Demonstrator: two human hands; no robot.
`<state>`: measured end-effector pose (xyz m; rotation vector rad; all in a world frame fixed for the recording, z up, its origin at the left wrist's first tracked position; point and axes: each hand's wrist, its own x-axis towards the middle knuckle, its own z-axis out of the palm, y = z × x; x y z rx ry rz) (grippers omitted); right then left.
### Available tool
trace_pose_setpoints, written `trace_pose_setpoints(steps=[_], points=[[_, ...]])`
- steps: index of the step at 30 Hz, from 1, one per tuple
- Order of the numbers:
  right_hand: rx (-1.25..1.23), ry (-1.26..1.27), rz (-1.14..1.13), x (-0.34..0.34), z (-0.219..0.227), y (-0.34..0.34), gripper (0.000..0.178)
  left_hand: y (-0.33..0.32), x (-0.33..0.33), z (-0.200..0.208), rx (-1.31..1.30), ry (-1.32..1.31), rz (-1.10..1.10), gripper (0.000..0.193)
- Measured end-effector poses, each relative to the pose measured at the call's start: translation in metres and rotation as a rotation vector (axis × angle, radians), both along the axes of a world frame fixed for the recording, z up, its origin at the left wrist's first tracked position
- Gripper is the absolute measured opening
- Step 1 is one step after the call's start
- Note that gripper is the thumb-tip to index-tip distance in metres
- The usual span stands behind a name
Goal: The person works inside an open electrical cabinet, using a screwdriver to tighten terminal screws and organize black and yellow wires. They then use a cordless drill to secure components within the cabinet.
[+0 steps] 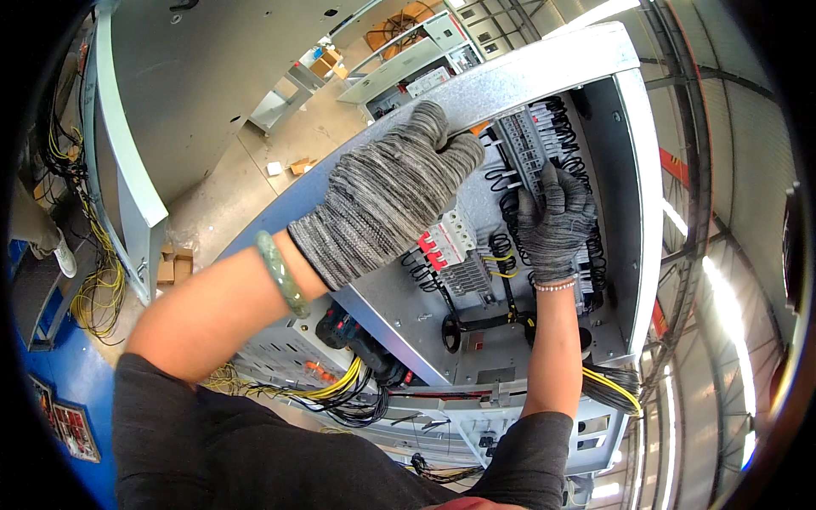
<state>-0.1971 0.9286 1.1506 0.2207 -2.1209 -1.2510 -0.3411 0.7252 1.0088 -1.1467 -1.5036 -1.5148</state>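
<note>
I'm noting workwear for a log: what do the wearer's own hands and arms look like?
The left hand wears a grey-and-black streaked knit glove; a mottled green bangle circles that forearm. The right hand has a dark grey knit glove, with a pale beaded bracelet at the wrist. Both sleeves are short, dark and plain.

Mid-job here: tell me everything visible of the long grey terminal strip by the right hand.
The long, narrow grey terminal strip, seemingly plastic, has rows of small dark openings along its face. It sits inside the pale metal cabinet, slanting from upper left to lower right in the picture. Black wires with white sleeves flank it. The right hand in a dark grey knitted glove covers its lower end; whether it grips is unclear.
</note>
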Motion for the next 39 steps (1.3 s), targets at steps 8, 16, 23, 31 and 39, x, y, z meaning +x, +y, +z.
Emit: trace_pose_setpoints(steps=[8,16,23,31,39], points=[[-0.004,-0.009,0.047,0.004,0.001,0.006,0.049,-0.009,-0.002,0.002,-0.077,0.101,0.066,0.028],[-0.031,0.020,-0.011,0.003,0.002,-0.004,0.054,0.002,0.003,-0.006,0.082,0.044,0.045,0.028],[-0.113,0.006,-0.047,0.006,0.004,-0.010,0.049,-0.005,-0.001,0.001,0.029,0.050,-0.036,0.027],[-0.111,0.027,-0.047,0.004,0.003,-0.014,0.050,-0.006,-0.002,0.010,0.162,0.074,0.132,0.030],[-0.107,0.016,-0.053,0.007,0.002,-0.009,0.051,-0.012,-0.005,-0.008,0.007,-0.315,-0.545,0.035]])
